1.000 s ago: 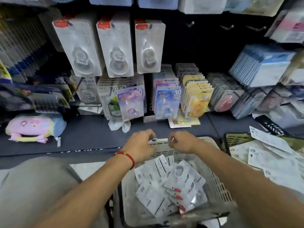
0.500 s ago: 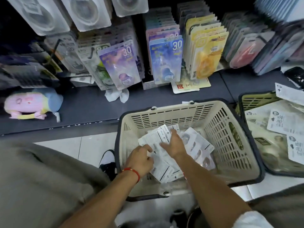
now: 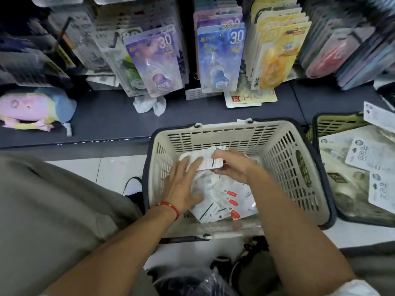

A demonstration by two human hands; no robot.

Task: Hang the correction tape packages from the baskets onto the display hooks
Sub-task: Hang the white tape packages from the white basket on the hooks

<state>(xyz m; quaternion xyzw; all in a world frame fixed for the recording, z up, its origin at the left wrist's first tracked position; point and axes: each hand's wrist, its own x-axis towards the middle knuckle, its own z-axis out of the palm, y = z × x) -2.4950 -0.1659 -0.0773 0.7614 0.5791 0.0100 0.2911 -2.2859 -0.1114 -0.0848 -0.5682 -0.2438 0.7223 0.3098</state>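
Stage: gathering | right hand (image 3: 232, 167) pinches white carded correction tape packages (image 3: 206, 160) | left hand (image 3: 181, 184) flat, steadying, apparently | beige slotted plastic basket (image 3: 277, 133) still loaded; hanging remains

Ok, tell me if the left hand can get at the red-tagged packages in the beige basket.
Probably yes: the left hand lies open inside the beige basket, and the red-tagged packages sit uncovered just beside it.

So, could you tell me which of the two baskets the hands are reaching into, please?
The beige basket with the dark rim, directly in front of the person; the olive basket sits to its right, untouched.
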